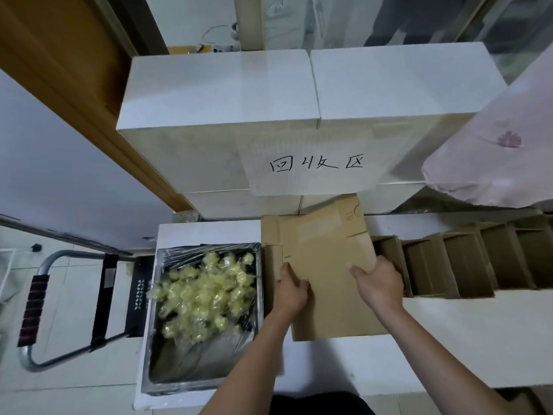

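The flattened cardboard box (326,244) lies in the middle of the white surface (449,339), directly ahead of both hands; its long axis runs from the near edge toward the far edge, with the far end leaning a little left and reaching the foot of the stacked white boxes (218,94). The left hand (291,290) rests on the sheet's left side, fingers fairly straight and pointing away, by the folded flap there; the right hand (378,284) lies over the right edge, fingers stretched flat across the card and grasping nothing that shows. Both hands are equally near, one to each long side, so any lift, fold or slide would probably start from these two edges together.

Just left of the sheet a metal tray (149,339) sits sunk in the surface, under cling film and full of pale yellow wrapped pieces (206,292); just right of it a row of upright cardboard sleeves (466,265) runs toward the right edge. A paper sign (314,166) with handwritten characters hangs on the white boxes; a pink cloth (493,151) drapes at the far right; on the tiled floor to the left lies a folded hand trolley (36,307), beside a wooden door frame (74,70).
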Motion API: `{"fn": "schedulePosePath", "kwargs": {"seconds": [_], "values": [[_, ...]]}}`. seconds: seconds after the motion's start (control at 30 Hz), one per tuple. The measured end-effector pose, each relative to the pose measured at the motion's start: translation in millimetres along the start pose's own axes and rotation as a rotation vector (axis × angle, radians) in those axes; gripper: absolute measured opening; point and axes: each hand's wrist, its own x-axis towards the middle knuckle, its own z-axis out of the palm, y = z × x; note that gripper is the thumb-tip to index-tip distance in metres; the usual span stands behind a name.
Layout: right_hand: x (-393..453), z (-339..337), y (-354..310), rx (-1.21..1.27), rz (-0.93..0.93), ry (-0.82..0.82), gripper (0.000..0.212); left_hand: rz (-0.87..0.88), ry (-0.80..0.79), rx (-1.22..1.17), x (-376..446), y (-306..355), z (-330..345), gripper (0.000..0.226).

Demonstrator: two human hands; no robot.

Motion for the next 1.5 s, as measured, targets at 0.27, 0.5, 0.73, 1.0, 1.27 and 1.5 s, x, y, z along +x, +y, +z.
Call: {"fn": "schedulePosePath", "kwargs": {"seconds": [0.27, 0.5, 0.73, 1.0, 1.27, 1.5], "values": [[0, -38, 9, 0.155, 0.014, -0.044, 0.031, -0.251, -0.263, -0.716, -15, 8, -22, 0.048], [-12, -64, 6, 0.323, -0.020, -0.257, 0.015, -0.191, -0.320, -0.834, -36, 6, -38, 0.036], [-54, -94, 31, 0.941, 0.015, -0.648, 0.039, -0.238, -0.299, -0.880, -57, 0, -42, 0.044], [-139, -37, 29, 0.908, -0.038, -0.335, 0.026, -0.278, -0.501, -0.918, -77, -2, -28, 0.036], [-150, -73, 8, 0.106, -0.221, 0.128, 0.012, 0.159, -0.055, 0.133, -60, -33, -19, 0.025], [-167, -84, 12, -0.216, -0.255, 0.226, 0.027, 0.525, 0.025, 1.034, -27, -37, -6, 0.054]]}}
